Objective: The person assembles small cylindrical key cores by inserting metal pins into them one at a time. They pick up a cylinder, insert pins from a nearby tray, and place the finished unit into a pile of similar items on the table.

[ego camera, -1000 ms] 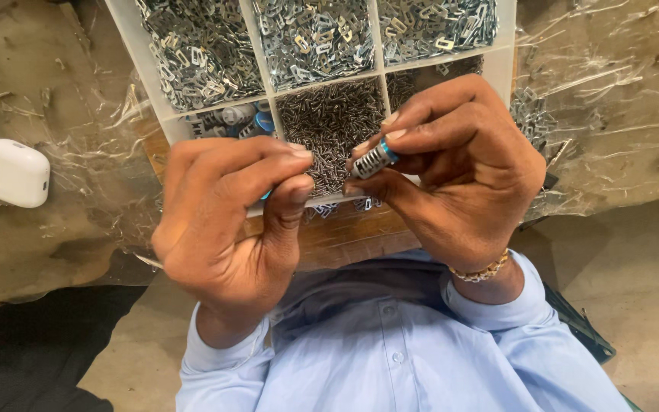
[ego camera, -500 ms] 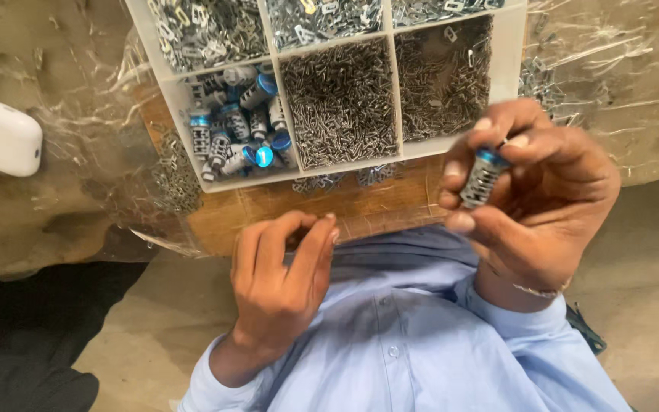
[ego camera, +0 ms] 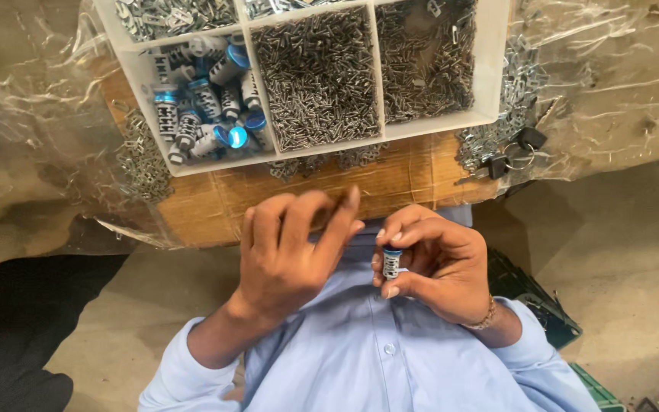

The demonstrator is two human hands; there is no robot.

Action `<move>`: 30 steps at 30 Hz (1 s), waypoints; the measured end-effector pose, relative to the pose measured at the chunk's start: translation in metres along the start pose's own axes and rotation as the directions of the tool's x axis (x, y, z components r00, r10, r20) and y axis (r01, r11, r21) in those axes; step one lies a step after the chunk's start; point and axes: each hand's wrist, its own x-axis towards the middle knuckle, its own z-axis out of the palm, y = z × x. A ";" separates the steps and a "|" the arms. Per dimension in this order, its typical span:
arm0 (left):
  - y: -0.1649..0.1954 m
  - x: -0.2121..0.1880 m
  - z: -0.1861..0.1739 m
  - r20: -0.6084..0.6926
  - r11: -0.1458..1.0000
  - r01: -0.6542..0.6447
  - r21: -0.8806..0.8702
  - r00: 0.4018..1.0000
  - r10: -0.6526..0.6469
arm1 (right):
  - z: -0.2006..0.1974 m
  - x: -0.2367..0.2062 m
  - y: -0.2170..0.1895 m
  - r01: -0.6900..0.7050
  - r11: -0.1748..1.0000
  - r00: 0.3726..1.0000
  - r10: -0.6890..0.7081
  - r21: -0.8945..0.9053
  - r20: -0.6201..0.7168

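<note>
The person is wearing a light blue button-up shirt [ego camera: 375, 358] with small pale buttons running down the front, its long sleeves pushed back above the wrists. The left hand [ego camera: 287, 255] is showing nothing worn, while the right hand [ego camera: 440, 263] is wearing a thin gold-coloured beaded bracelet [ego camera: 486, 317] at the wrist.

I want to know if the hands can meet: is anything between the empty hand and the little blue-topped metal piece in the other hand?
Nothing visible. The left hand is bare and sits just beside the right hand, which pinches the small cylinder upright in its fingertips. Only open air above the blue shirt lies between them.
</note>
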 end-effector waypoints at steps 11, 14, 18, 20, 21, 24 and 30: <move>0.007 -0.003 -0.027 -0.102 0.680 0.166 -0.715 0.936 -0.336 | 0.012 0.029 -0.001 -0.031 0.996 0.999 0.033 -0.088 0.024; 0.009 -0.001 -0.020 -0.098 0.684 0.108 -0.721 0.962 -0.255 | 0.011 0.027 -0.001 0.010 0.989 1.000 -0.007 -0.150 0.023; -0.003 0.005 -0.027 -0.078 0.804 0.012 -0.595 0.994 -0.073 | 0.015 0.023 -0.005 0.007 0.956 0.998 -0.025 -0.292 -0.057; -0.011 0.008 -0.037 -0.039 0.749 0.011 -0.663 0.998 -0.050 | 0.019 0.026 -0.005 -0.004 0.946 0.998 -0.018 -0.324 -0.062; -0.014 0.008 -0.042 -0.001 0.688 0.049 -0.724 0.997 -0.072 | 0.020 0.029 -0.006 -0.003 0.943 0.999 0.016 -0.333 0.038; -0.013 0.002 -0.055 0.431 0.052 0.457 -0.888 0.867 -0.251 | 0.020 0.040 -0.005 0.034 0.929 0.957 0.076 -0.370 0.280; -0.013 -0.036 -0.054 -0.040 0.742 0.518 -0.425 0.808 -0.588 | 0.028 0.043 0.008 -0.110 0.986 0.977 0.130 -0.127 0.168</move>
